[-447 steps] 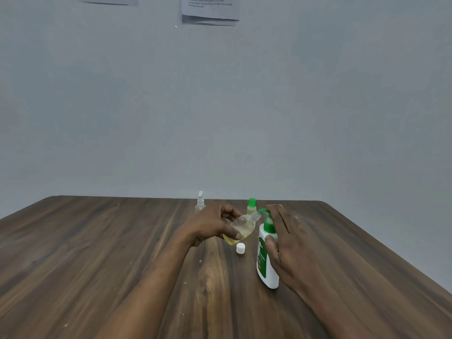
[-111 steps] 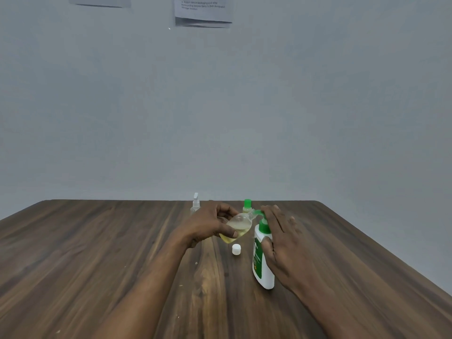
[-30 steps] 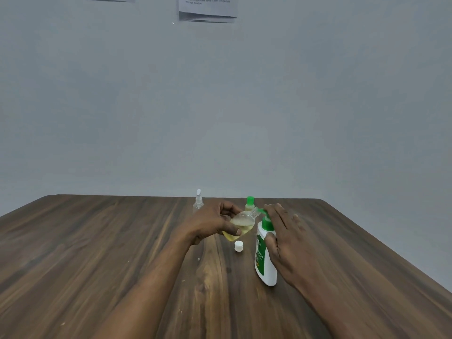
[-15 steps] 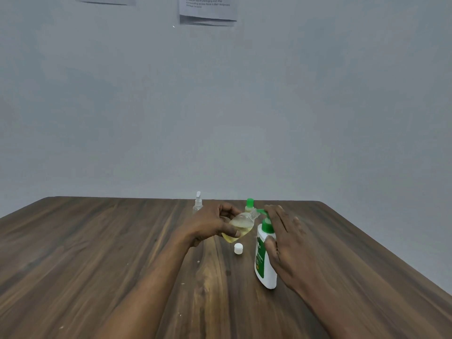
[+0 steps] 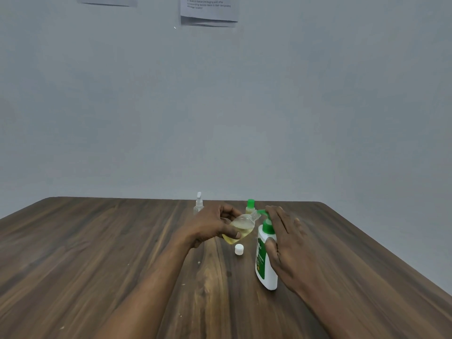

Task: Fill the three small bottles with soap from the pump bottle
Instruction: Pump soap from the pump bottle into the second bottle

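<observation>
Ctr frame: left hand (image 5: 210, 225) grips small bottle (image 5: 241, 228), tilted, neck pointing up-right at spout of pump bottle (image 5: 264, 265), upright on surface (image 5: 97, 253). Right hand (image 5: 286, 243), fingers straight, rests on pump head, partly hiding it.

Tilted small bottle (image 5: 241, 227) beside pump bottle (image 5: 265, 265)

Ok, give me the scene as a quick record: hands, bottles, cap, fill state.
left hand: grips the small clear bottle, tilted, neck toward the pump spout
right hand: fingers flat on the green head of the pump bottle, thumb against its shoulder
small clear bottle: uncapped, partly filled with yellowish liquid
white cap: loose on the table between the hands
green-capped bottle: upright, capped, behind the held one
spray bottle: upright, beyond the left hand; contents unclear
pump bottle: upright on the table
</observation>
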Tool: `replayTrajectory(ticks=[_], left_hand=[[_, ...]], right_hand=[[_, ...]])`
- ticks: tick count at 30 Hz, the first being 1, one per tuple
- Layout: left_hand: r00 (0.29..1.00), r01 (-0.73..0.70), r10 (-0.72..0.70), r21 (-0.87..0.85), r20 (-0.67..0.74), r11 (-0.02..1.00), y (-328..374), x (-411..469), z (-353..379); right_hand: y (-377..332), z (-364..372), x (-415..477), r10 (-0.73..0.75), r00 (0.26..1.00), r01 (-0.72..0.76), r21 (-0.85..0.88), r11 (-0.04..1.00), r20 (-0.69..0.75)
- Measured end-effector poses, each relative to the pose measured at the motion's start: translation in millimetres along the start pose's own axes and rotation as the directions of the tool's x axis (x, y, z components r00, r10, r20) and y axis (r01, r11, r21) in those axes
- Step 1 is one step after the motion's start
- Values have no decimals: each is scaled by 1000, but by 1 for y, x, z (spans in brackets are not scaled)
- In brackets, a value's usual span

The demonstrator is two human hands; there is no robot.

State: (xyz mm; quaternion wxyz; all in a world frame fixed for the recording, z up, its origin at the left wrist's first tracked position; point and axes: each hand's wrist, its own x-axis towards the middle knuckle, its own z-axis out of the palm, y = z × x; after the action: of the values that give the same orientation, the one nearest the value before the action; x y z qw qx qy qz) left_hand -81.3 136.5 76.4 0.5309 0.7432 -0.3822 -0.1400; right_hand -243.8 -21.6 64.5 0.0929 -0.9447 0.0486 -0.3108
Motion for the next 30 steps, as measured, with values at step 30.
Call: replayTrajectory(ticks=[30], left_hand=[[1000,8,-8,21,-7,1000,0,0,1]], right_hand=[[-1,3,0,-17,1000,17,3,1000,-19]])
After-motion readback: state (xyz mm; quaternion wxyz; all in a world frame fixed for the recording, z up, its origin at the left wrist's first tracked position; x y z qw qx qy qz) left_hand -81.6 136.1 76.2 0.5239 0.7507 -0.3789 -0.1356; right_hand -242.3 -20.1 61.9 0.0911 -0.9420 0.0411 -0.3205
